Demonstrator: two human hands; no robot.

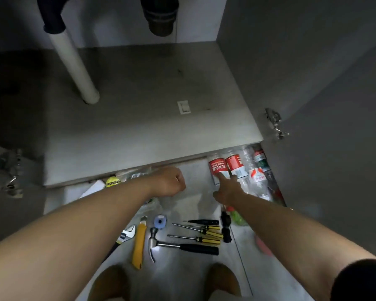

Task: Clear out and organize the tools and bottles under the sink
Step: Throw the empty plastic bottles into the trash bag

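**Right grip.** The right hand point(228, 190) is extended, its fingers straight and apart. The fingertips point(221, 175) touch the lower part of a red-labelled plastic bottle point(217, 167). Nothing is clamped in this grip.

**Left grip.** The left hand point(172, 181) is drawn together into a fist, seen from the back. No object shows inside it.

**Location of items, referenced to the claw hammer point(182, 246) on the floor:**

- Just left of the hammer head: a yellow utility knife point(139, 246). Further left lies an adjustable wrench point(126, 234), partly under the left forearm.
- Just beyond the hammer head: a blue-and-white roll point(160, 221).
- Beyond the hammer handle: two screwdrivers with yellow-and-black handles point(206, 232) and one black-handled driver point(204, 221), all roughly parallel to the handle.
- Beyond the handle's end, to the right: a black tool point(225, 227); its type cannot be told.
- Far beyond and to the right: the touched bottle, packed against a second red-labelled bottle point(236, 165) and further clear bottles point(256, 177). This group lies at the front right corner of the cabinet floor point(139, 131).
- Far beyond and to the left: a yellow round object point(113, 181) at the cabinet's front edge.

**Cabinet interior.** A white drain pipe point(74, 61) meets the cabinet floor at the left rear. A small white tag point(183, 107) lies near the centre.
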